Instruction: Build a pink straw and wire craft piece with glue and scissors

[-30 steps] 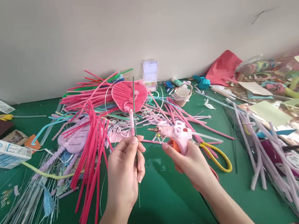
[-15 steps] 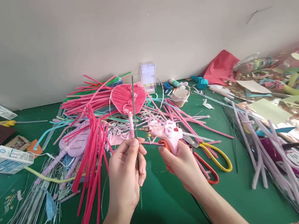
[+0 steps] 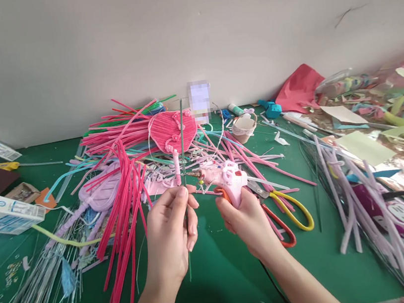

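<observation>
My left hand (image 3: 172, 236) pinches a thin green wire stem (image 3: 181, 129) upright, together with a short pink pipe-cleaner piece (image 3: 177, 167) beside it. My right hand (image 3: 247, 220) grips a pink hot glue gun (image 3: 224, 178) with an orange trigger; its metal nozzle points left and sits right at the stem just above my left fingers. Behind the stem lies a pink heart-shaped pipe-cleaner fan (image 3: 172, 128).
Heaps of pink pipe cleaners (image 3: 122, 203) cover the green table (image 3: 223, 279). Yellow and red scissors (image 3: 289, 209) lie right of the glue gun. Silver wires (image 3: 23, 302) lie bottom left, lilac pipe cleaners (image 3: 362, 219) and paper scraps on the right, a small carton (image 3: 4, 214) far left.
My right hand has brought the glue gun leftwards, so its nozzle now reaches the stem. My left hand holds the stem nearly still.
</observation>
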`<act>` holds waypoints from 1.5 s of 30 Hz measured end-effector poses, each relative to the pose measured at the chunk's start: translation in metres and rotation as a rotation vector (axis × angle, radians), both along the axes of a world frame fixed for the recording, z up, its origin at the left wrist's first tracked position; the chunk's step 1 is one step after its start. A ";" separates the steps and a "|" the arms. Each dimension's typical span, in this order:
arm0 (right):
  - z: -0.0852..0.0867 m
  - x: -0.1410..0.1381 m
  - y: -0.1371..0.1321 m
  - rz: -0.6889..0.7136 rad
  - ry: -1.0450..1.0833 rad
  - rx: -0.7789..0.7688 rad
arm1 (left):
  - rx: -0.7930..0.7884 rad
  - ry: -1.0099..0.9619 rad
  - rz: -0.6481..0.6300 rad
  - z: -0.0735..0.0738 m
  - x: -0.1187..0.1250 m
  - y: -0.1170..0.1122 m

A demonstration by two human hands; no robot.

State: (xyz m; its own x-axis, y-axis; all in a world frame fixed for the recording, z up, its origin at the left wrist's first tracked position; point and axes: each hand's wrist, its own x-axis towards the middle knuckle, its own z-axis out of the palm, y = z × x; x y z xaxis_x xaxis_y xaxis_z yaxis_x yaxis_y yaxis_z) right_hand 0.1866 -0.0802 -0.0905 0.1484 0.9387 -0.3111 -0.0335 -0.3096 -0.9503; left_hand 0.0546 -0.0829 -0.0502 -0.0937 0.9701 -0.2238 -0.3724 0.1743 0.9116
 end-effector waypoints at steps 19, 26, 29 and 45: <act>-0.001 0.002 0.000 -0.024 -0.052 0.020 | 0.000 0.018 -0.001 0.003 0.002 0.001; -0.002 0.004 0.001 0.001 -0.048 0.040 | 0.010 0.018 -0.019 0.004 0.003 0.000; -0.003 0.004 0.001 -0.020 -0.071 0.044 | 0.010 0.015 -0.022 0.005 0.003 0.001; 0.003 0.006 -0.001 0.016 0.029 0.004 | 0.009 0.088 -0.042 0.003 0.001 -0.001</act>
State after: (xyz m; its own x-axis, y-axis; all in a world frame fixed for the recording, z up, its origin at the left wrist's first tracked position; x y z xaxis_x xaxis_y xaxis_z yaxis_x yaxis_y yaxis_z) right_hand 0.1922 -0.0816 -0.0871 0.1238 0.9423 -0.3111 -0.0563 -0.3063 -0.9503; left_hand 0.0553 -0.0843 -0.0473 -0.0716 0.9756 -0.2076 -0.2831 0.1798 0.9421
